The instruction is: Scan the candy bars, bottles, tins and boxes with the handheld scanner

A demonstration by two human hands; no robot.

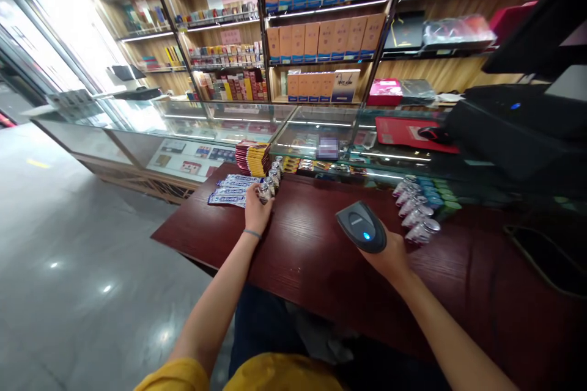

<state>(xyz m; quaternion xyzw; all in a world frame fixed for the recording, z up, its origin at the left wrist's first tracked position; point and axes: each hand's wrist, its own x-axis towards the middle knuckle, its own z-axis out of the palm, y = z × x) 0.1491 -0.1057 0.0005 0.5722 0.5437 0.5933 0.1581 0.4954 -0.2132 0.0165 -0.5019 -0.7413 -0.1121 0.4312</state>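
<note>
My left hand reaches to the near end of a row of small clear bottles with silvery caps. Its fingers are closed around the nearest small bottle, which stands on the dark red wooden table. Beside that hand lie several blue-and-white packets, with a stack of red and yellow packs behind them. My right hand grips a dark barcode scanner with a blue light lit on top. Right of it stands another row of silver-capped bottles; my right hand's fingers are mostly hidden under the scanner.
A glass display counter runs along the table's far side. Blue and green packs lie beyond the right-hand bottles. A mouse rests on a red mat, near a dark machine. Shelves with orange boxes line the wall.
</note>
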